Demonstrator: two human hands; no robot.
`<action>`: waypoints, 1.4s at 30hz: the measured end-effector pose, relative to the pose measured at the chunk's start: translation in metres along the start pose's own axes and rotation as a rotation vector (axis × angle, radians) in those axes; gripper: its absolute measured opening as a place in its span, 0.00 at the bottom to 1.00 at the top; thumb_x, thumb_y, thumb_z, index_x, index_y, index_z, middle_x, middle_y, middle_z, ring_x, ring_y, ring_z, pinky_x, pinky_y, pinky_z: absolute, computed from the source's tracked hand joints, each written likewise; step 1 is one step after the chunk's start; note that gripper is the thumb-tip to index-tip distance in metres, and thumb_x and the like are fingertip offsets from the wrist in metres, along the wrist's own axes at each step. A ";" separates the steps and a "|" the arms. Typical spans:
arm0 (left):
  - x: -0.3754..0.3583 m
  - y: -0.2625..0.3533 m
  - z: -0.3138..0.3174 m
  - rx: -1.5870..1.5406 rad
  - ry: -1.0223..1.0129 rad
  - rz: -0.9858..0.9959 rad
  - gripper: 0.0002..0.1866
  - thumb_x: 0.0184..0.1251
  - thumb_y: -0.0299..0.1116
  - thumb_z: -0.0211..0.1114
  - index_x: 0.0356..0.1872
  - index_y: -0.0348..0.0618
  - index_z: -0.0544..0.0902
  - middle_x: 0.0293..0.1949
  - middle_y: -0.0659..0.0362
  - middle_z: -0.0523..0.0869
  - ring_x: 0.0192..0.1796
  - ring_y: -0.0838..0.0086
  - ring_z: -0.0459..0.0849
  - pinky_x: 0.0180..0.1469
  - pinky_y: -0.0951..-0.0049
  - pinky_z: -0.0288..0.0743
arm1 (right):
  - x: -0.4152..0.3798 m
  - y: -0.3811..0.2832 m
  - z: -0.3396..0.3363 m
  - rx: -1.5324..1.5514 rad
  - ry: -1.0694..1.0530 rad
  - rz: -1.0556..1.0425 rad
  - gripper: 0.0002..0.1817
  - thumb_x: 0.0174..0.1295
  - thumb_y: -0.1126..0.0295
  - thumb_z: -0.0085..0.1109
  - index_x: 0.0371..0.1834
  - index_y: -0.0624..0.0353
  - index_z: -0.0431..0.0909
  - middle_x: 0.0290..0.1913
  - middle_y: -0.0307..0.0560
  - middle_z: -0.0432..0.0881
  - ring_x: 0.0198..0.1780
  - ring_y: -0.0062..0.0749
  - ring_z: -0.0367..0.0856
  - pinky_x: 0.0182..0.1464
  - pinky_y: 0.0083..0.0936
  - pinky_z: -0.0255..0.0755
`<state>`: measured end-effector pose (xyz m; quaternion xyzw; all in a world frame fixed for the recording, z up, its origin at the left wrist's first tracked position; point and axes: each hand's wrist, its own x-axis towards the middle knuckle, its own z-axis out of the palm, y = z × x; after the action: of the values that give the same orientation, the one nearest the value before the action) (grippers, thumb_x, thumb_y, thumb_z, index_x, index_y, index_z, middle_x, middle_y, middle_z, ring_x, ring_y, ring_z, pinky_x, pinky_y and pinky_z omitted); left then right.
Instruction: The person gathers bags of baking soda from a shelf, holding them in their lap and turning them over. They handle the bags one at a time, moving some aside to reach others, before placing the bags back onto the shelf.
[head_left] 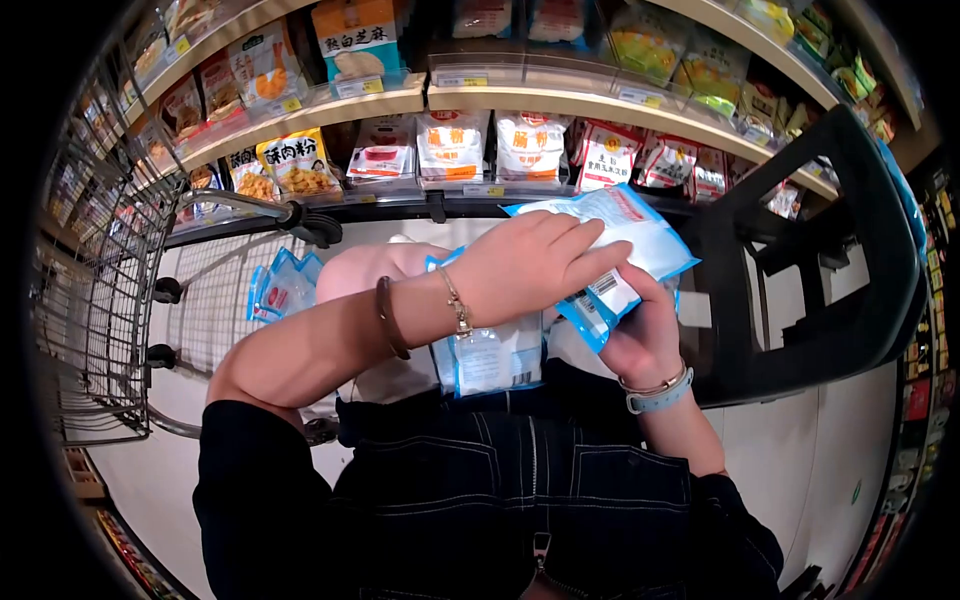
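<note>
A blue-edged white bag [650, 240] is between my two hands, tilted, with a barcode label near its lower end. My left hand [540, 255] lies across the bag's left part, fingers together and pointing right. From below and the right, my right hand [645, 325] grips the bag's lower edge, thumb on top. Another blue-edged bag [490, 360] rests on my lap under my left wrist. A third blue-edged bag [285, 287] lies on the floor to the left, partly hidden by my left arm.
Shelves [540, 97] of packaged powders run across the front. On the left stands a wire shopping cart [95, 270] with black wheels. A black plastic frame [800, 365] is close on my right. Pale floor tiles [770, 460] show beside me.
</note>
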<state>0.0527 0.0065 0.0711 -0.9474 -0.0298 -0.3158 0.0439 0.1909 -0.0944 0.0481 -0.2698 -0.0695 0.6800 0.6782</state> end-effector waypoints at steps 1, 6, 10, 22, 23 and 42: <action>0.002 0.000 -0.003 -0.025 -0.049 -0.007 0.23 0.43 0.25 0.59 0.47 0.48 0.73 0.44 0.55 0.78 0.43 0.65 0.78 0.43 0.68 0.73 | -0.002 0.000 -0.002 0.063 -0.012 0.038 0.26 0.59 0.67 0.46 0.61 0.60 0.56 0.57 0.52 0.67 0.57 0.44 0.68 0.59 0.45 0.62; 0.015 -0.009 -0.025 -0.224 -0.118 -0.126 0.27 0.34 0.21 0.66 0.44 0.43 0.74 0.40 0.55 0.80 0.39 0.61 0.79 0.43 0.68 0.74 | -0.007 0.012 -0.015 0.137 -0.391 -0.065 0.33 0.59 0.48 0.46 0.62 0.58 0.55 0.58 0.48 0.67 0.59 0.40 0.65 0.59 0.41 0.60; 0.033 -0.008 -0.045 -0.591 -0.067 -0.632 0.25 0.44 0.27 0.70 0.46 0.36 0.72 0.39 0.54 0.81 0.43 0.70 0.80 0.46 0.72 0.73 | 0.009 0.025 -0.061 -0.569 -0.060 -0.435 0.31 0.59 0.53 0.51 0.61 0.58 0.55 0.55 0.48 0.68 0.55 0.33 0.67 0.57 0.33 0.61; 0.026 0.027 0.061 -1.865 -0.067 -0.914 0.29 0.47 0.23 0.69 0.52 0.31 0.66 0.46 0.53 0.78 0.46 0.72 0.79 0.50 0.73 0.74 | -0.049 -0.084 -0.140 -0.378 -0.028 -0.343 0.28 0.52 0.63 0.61 0.54 0.65 0.65 0.52 0.52 0.73 0.52 0.39 0.74 0.54 0.36 0.69; 0.028 0.030 0.069 -1.811 -0.077 -0.903 0.31 0.48 0.24 0.68 0.53 0.30 0.63 0.47 0.52 0.77 0.46 0.70 0.79 0.49 0.72 0.74 | -0.056 -0.087 -0.146 -0.376 0.014 -0.330 0.27 0.54 0.62 0.60 0.54 0.65 0.65 0.52 0.53 0.74 0.51 0.39 0.75 0.53 0.36 0.70; -0.033 0.092 0.124 -1.647 -0.291 -1.589 0.23 0.58 0.43 0.62 0.42 0.29 0.75 0.38 0.52 0.81 0.37 0.75 0.81 0.39 0.77 0.74 | -0.106 -0.019 -0.218 -0.230 0.208 0.171 0.26 0.57 0.66 0.57 0.56 0.66 0.62 0.53 0.55 0.72 0.51 0.35 0.75 0.52 0.32 0.71</action>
<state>0.1076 -0.0735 -0.0532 -0.4302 -0.4078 -0.0657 -0.8027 0.3008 -0.2542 -0.0983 -0.4194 -0.0529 0.6913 0.5860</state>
